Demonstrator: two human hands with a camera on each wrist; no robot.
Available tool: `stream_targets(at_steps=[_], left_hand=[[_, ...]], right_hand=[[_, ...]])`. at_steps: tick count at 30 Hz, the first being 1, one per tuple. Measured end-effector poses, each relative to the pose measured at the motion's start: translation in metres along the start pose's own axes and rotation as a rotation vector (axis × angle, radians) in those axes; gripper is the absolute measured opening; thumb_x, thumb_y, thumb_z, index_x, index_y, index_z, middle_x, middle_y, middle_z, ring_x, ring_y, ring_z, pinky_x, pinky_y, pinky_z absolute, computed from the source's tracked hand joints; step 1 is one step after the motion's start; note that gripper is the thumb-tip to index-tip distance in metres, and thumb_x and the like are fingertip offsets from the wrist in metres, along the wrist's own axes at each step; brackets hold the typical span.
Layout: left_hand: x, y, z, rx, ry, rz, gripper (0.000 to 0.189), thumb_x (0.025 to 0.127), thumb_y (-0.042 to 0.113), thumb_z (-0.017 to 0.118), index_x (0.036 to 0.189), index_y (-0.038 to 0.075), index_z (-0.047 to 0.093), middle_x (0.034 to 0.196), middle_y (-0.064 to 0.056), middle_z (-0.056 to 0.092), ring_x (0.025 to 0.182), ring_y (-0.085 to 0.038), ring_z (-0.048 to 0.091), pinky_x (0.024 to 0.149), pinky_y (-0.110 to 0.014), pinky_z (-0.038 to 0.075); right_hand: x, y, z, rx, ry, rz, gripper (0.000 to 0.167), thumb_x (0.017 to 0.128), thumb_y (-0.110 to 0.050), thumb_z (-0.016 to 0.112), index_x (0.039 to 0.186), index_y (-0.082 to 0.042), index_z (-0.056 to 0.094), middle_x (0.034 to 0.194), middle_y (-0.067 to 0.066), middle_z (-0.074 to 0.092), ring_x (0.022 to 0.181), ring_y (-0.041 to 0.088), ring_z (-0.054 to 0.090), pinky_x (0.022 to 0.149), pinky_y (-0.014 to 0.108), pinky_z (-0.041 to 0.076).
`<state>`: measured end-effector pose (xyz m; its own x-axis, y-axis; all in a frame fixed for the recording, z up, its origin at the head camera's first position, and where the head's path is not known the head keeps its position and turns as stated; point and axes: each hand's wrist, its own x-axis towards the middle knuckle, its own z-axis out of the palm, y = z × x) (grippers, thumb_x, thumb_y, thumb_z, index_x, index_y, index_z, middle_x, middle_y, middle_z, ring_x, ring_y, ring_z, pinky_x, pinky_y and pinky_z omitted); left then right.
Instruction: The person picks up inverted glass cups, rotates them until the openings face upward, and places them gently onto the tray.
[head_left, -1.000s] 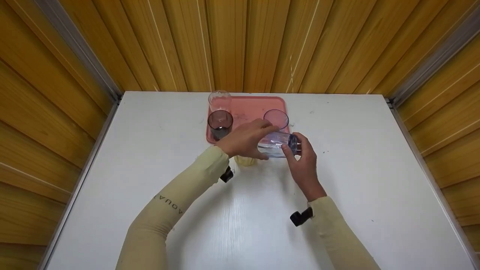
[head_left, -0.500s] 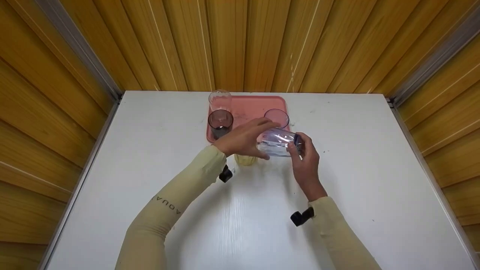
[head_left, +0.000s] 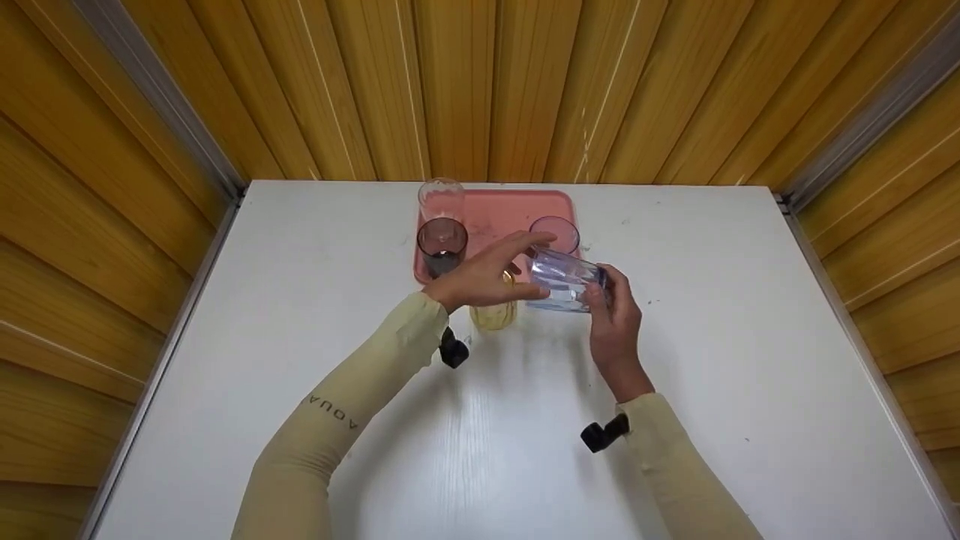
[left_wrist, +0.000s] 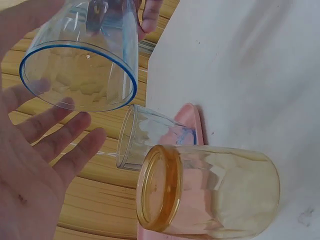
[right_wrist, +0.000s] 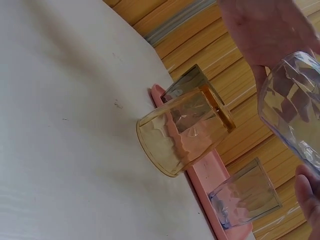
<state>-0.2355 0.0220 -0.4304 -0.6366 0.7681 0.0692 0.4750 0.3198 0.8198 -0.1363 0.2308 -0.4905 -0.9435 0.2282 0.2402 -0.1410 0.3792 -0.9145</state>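
My right hand (head_left: 616, 326) grips a clear, blue-tinted cup (head_left: 564, 279) by its base end. The cup is held tilted on its side above the table, its blue-rimmed mouth facing my left hand (head_left: 484, 276). That hand has its fingers spread and fairly straight around the mouth; in the left wrist view several fingertips (left_wrist: 82, 120) lie just beyond the rim, and I cannot tell whether any touch it. Below it, a yellow cup (left_wrist: 225, 192) stands upside down on the table, with its thick amber base on top.
A pink tray (head_left: 517, 204) lies at the table's back edge. On it stand a clear cup (head_left: 441, 196) and a dark grey cup (head_left: 442, 238) at the left, and a purple-rimmed cup (head_left: 555, 234) at the right. Wood-patterned walls enclose the white table (head_left: 712, 315).
The blue-tinted cup has shifted slightly right in my right hand and turned a little. My left hand's fingers have spread wider and drawn off the cup, showing more of the yellow cup.
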Motion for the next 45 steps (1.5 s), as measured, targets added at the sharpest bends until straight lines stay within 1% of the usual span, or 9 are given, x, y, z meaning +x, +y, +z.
stream_targets(at_steps=[6, 12, 20, 23, 27, 31, 34, 41, 45], left_hand=[[-0.001, -0.002, 0.001, -0.115, 0.026, 0.002, 0.07, 0.088, 0.047, 0.06, 0.15, 0.029, 0.031, 0.144, 0.004, 0.044, 0.129, -0.016, 0.045, 0.099, -0.035, 0.049], [0.001, -0.004, 0.006, -0.175, 0.049, -0.006, 0.073, 0.083, 0.045, 0.065, 0.148, 0.033, 0.033, 0.143, 0.007, 0.046, 0.13, -0.016, 0.045, 0.098, -0.034, 0.048], [0.003, -0.005, 0.009, -0.227, 0.037, 0.03, 0.074, 0.081, 0.036, 0.073, 0.146, 0.027, 0.039, 0.136, 0.005, 0.05, 0.123, -0.015, 0.049, 0.095, -0.033, 0.052], [0.003, -0.004, 0.008, -0.227, 0.04, 0.033, 0.071, 0.08, 0.034, 0.074, 0.144, 0.031, 0.042, 0.134, 0.005, 0.052, 0.121, -0.015, 0.05, 0.093, -0.033, 0.053], [0.002, -0.004, 0.007, -0.227, 0.05, 0.036, 0.073, 0.08, 0.031, 0.076, 0.144, 0.028, 0.042, 0.134, 0.003, 0.052, 0.121, -0.017, 0.05, 0.094, -0.036, 0.054], [0.001, -0.004, 0.002, -0.208, 0.054, 0.048, 0.075, 0.079, 0.03, 0.077, 0.145, 0.025, 0.042, 0.136, 0.001, 0.05, 0.122, -0.021, 0.049, 0.093, -0.04, 0.054], [0.0, -0.003, -0.002, -0.16, 0.054, 0.049, 0.075, 0.077, 0.033, 0.077, 0.143, 0.028, 0.043, 0.134, 0.003, 0.05, 0.121, -0.019, 0.048, 0.092, -0.038, 0.054], [-0.001, -0.001, -0.011, -0.051, 0.049, 0.056, 0.073, 0.076, 0.036, 0.078, 0.141, 0.033, 0.046, 0.137, 0.006, 0.048, 0.121, -0.017, 0.047, 0.092, -0.035, 0.053], [0.0, 0.001, -0.013, -0.03, 0.018, 0.047, 0.072, 0.075, 0.036, 0.078, 0.14, 0.037, 0.045, 0.143, 0.005, 0.042, 0.122, -0.019, 0.048, 0.095, -0.037, 0.051]], right_hand=[[-0.002, -0.001, 0.0, 0.026, 0.012, 0.007, 0.042, 0.104, -0.034, 0.037, 0.141, -0.013, 0.037, 0.133, 0.004, 0.051, 0.112, 0.009, 0.049, 0.093, 0.007, 0.042], [-0.004, -0.002, 0.001, 0.106, 0.038, -0.005, 0.047, 0.103, -0.038, 0.036, 0.141, -0.011, 0.037, 0.127, 0.006, 0.052, 0.111, 0.013, 0.049, 0.091, 0.011, 0.044], [-0.006, -0.003, 0.001, 0.118, 0.017, 0.024, 0.046, 0.102, -0.04, 0.034, 0.142, -0.016, 0.034, 0.128, 0.006, 0.051, 0.112, 0.014, 0.049, 0.092, 0.011, 0.043], [-0.006, -0.002, 0.0, 0.129, -0.005, 0.049, 0.047, 0.102, -0.04, 0.034, 0.143, -0.017, 0.033, 0.13, 0.004, 0.05, 0.114, 0.013, 0.048, 0.095, 0.013, 0.042], [-0.005, -0.001, -0.001, 0.145, -0.045, 0.077, 0.047, 0.103, -0.04, 0.034, 0.146, -0.02, 0.03, 0.135, 0.001, 0.046, 0.12, 0.01, 0.044, 0.101, 0.017, 0.039], [-0.003, -0.002, -0.002, 0.145, -0.073, 0.063, 0.047, 0.103, -0.036, 0.037, 0.146, -0.021, 0.031, 0.14, 0.0, 0.044, 0.122, 0.01, 0.043, 0.102, 0.017, 0.038], [-0.001, -0.006, -0.004, 0.135, -0.093, 0.05, 0.048, 0.102, -0.03, 0.042, 0.147, -0.02, 0.031, 0.142, 0.0, 0.044, 0.124, 0.009, 0.043, 0.101, 0.018, 0.039], [-0.002, -0.031, -0.006, 0.038, -0.139, -0.026, 0.062, 0.092, -0.018, 0.062, 0.146, -0.009, 0.033, 0.148, 0.01, 0.042, 0.136, 0.021, 0.039, 0.111, 0.043, 0.032], [0.0, -0.026, -0.003, -0.014, -0.167, -0.027, 0.072, 0.087, -0.018, 0.072, 0.147, -0.011, 0.034, 0.15, 0.007, 0.041, 0.137, 0.024, 0.037, 0.112, 0.046, 0.032]])
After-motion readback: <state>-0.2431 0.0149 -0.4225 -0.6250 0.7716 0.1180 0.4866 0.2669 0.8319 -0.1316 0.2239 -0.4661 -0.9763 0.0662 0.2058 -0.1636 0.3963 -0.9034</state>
